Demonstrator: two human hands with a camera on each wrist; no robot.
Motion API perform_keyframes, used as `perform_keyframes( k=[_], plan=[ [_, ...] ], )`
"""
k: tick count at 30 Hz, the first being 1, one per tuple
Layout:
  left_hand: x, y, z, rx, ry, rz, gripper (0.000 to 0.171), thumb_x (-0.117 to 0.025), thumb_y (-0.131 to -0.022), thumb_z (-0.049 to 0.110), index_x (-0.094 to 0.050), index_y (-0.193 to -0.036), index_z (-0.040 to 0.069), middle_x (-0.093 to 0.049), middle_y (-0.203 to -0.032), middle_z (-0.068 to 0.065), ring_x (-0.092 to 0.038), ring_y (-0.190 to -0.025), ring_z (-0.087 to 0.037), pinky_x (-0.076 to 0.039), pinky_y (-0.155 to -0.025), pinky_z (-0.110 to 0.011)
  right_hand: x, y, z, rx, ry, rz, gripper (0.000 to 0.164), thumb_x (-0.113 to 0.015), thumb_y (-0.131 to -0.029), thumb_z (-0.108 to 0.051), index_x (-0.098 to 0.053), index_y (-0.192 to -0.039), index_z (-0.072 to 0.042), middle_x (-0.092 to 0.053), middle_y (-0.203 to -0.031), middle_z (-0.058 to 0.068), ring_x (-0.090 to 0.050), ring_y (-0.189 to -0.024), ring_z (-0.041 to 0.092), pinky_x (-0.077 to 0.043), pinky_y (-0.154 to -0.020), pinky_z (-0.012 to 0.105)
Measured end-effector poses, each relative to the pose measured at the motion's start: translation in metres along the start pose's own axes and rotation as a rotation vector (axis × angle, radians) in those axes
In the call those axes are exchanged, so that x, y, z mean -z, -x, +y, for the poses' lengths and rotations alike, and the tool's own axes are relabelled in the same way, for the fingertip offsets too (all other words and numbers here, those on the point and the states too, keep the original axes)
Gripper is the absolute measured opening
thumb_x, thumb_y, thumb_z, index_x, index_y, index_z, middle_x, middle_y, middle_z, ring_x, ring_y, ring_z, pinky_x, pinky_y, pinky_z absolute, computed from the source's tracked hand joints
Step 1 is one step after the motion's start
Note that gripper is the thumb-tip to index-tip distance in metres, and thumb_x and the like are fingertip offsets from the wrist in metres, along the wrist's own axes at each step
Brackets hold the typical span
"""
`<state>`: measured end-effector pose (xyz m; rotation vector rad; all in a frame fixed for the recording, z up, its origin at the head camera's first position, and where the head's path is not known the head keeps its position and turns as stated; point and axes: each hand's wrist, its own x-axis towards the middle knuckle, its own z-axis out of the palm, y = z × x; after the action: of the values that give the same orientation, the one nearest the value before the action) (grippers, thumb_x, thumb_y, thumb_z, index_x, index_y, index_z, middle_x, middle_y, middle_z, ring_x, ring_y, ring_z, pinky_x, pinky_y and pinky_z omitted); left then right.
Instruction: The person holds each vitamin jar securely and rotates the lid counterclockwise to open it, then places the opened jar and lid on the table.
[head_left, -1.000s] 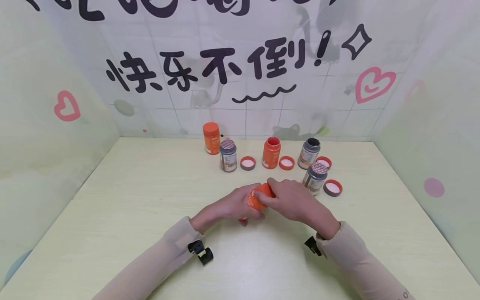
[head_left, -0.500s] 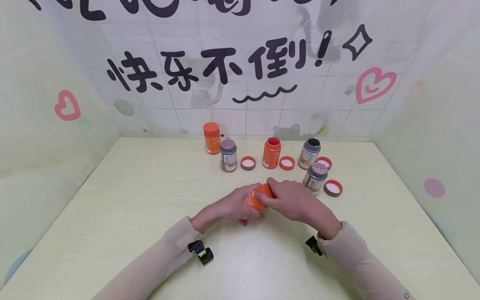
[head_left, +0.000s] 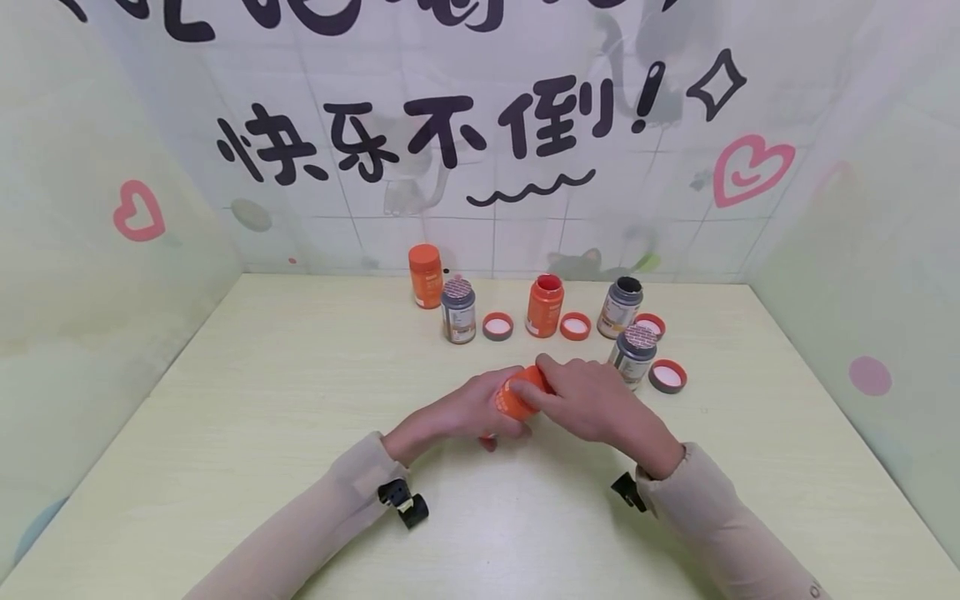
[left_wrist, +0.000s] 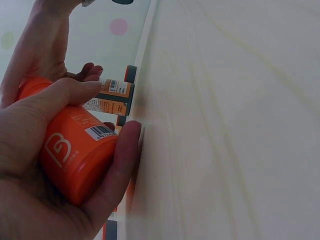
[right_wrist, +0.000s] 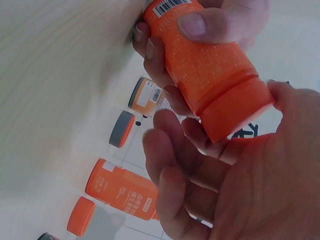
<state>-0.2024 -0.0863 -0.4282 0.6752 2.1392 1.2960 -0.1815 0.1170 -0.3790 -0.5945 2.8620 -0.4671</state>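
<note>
An orange pill bottle [head_left: 516,402] is held tilted above the middle of the table. My left hand [head_left: 480,407] wraps round its body, with the thumb along the printed side and barcode in the left wrist view. The orange lid [right_wrist: 237,110] is on the bottle's neck. My right hand [head_left: 592,402] holds this lid between thumb and forefinger, while its other fingers curl loosely beside it in the right wrist view. Part of the bottle's body lies behind the left hand.
Behind the hands stand a capped orange bottle [head_left: 426,277], an open orange bottle [head_left: 544,308], and grey bottles, two with patterned seals [head_left: 457,289] and one with an open mouth [head_left: 628,285]. Several upturned lids [head_left: 498,327] lie beside them. Printed cloth walls [head_left: 375,242] edge the table.
</note>
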Motion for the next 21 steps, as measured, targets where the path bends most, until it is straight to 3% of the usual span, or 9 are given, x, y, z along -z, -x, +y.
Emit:
perform_keyframes(
  k=[4, 9, 21],
  plan=[
    [-0.001, 0.0, 0.0, 0.017, 0.008, 0.001, 0.056, -0.08, -0.088, 0.018, -0.053, -0.136, 0.027, -0.064, -0.114, -0.002, -0.066, -0.084, -0.023, -0.06, -0.054, -0.033, -0.004, -0.001, -0.005, -0.09, 0.012, 0.026, 0.062, -0.038, -0.099, -0.073, -0.062, -0.096, -0.016, -0.049, -0.063, 0.002, -0.051, -0.057, 0.018, -0.032, -0.054, 0.029],
    [-0.001, -0.001, 0.0, 0.044, 0.023, 0.01, 0.056, -0.081, -0.087, 0.019, -0.053, -0.135, 0.026, -0.064, -0.115, -0.002, -0.066, -0.091, -0.023, -0.061, -0.057, -0.033, -0.007, -0.002, -0.011, -0.223, 0.01, 0.047, 0.073, -0.033, -0.098, -0.077, -0.06, -0.073, -0.014, -0.05, -0.059, 0.003, -0.052, -0.055, 0.02, -0.033, -0.053, 0.03],
    [-0.001, 0.0, 0.0, 0.03, 0.026, 0.009, 0.053, -0.08, -0.087, 0.015, -0.055, -0.133, 0.025, -0.064, -0.113, -0.003, -0.065, -0.088, -0.023, -0.059, -0.054, -0.033, -0.008, -0.004, -0.011, -0.214, -0.045, 0.022, 0.065, -0.036, -0.101, -0.067, -0.059, -0.067, -0.015, -0.051, -0.058, 0.003, -0.051, -0.055, 0.021, -0.034, -0.053, 0.029]
  ],
)
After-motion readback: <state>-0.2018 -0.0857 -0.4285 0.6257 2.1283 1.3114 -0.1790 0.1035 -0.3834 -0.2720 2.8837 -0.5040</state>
